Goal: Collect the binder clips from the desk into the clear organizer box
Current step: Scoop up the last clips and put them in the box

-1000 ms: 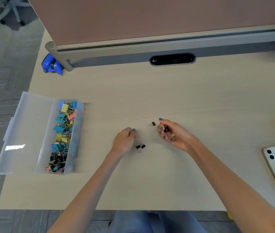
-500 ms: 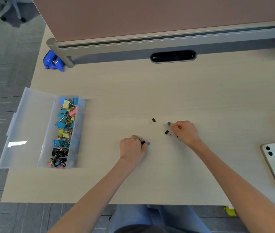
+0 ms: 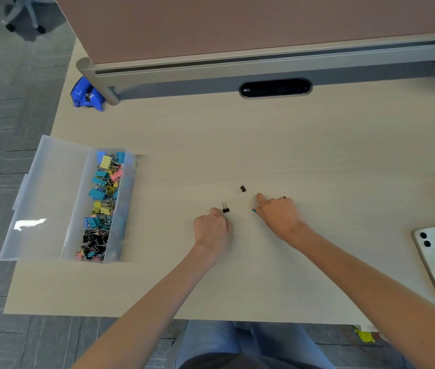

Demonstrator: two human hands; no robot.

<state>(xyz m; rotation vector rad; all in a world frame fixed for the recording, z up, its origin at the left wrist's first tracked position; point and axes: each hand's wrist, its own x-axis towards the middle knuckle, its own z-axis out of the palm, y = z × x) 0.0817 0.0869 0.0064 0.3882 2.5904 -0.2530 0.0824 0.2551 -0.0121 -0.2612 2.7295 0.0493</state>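
lying flat, perhaps: tiny black clip [image 3: 226,208]

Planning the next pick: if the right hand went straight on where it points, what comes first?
Probably the far binder clip, lying loose just beyond the right hand; nothing else lies between.

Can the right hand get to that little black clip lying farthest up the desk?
Probably yes. The far black clip lies on the bare desk just beyond the outstretched finger of the right hand, with nothing between them.
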